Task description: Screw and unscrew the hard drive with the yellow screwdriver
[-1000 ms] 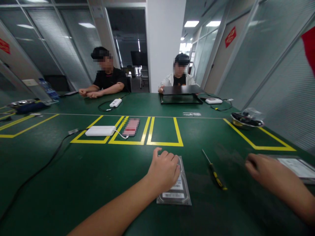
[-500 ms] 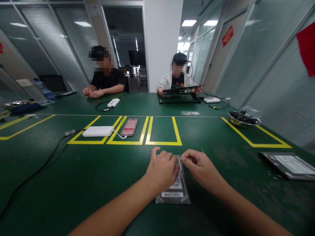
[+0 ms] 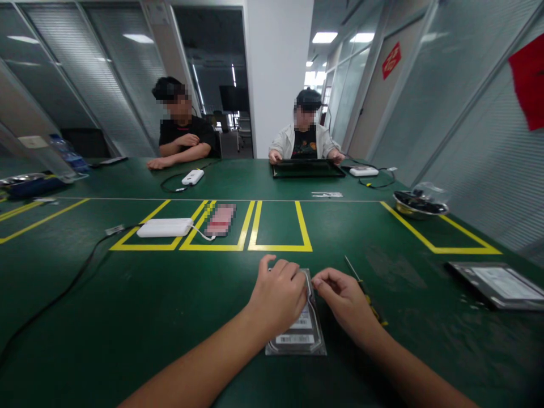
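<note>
A silver hard drive [image 3: 297, 340] with a white label lies flat on the green table in front of me. My left hand [image 3: 278, 294] curls over its far half, fingers bent and hiding much of the label. At the drive's far right edge my right hand [image 3: 338, 289] has thumb and index finger pinched together; whatever may be between the tips is too small to see. Just right of this hand, partly hidden behind it, lies a screwdriver [image 3: 376, 310] with a black and yellow handle, its shaft pointing away from me.
Another drive-like unit [image 3: 504, 283] lies at right, near a metal bowl [image 3: 420, 207] of dark items. Yellow tape [image 3: 280, 247] marks rectangles. A white power bank [image 3: 165, 228] and a phone [image 3: 221, 220] lie left of centre. Two people sit opposite, one holding a black frame [image 3: 308, 169].
My hands keep nearly the same pose at the drive. More of the screwdriver shows beside my right hand. Opposite, the dark panel was lowered onto the frame, and the other person raised one hand.
</note>
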`<control>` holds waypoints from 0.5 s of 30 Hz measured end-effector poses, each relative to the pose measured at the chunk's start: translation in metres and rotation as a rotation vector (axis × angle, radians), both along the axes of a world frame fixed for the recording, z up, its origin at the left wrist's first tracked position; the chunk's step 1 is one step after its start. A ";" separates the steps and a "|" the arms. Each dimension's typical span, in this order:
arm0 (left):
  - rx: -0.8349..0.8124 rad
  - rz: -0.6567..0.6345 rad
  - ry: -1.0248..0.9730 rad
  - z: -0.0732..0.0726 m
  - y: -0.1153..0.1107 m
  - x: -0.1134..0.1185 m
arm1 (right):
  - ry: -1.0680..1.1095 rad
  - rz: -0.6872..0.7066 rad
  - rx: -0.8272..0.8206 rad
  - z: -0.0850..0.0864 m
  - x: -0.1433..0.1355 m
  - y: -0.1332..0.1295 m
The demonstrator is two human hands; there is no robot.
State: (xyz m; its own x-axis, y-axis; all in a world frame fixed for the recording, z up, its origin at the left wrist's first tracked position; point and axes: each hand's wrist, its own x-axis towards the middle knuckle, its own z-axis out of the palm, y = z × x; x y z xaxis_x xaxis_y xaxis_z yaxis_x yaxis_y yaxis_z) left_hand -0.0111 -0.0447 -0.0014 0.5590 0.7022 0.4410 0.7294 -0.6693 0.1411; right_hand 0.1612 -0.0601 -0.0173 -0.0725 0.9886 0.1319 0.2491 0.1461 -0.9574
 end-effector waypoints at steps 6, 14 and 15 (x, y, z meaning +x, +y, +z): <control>-0.003 -0.129 -0.188 -0.001 0.002 -0.001 | 0.008 0.005 0.008 0.007 0.003 0.000; 0.078 -0.237 -0.339 -0.009 0.003 -0.002 | 0.059 0.052 -0.003 0.009 0.004 0.000; 0.087 -0.239 -0.349 -0.009 0.003 -0.002 | 0.065 0.060 -0.009 0.008 0.004 0.000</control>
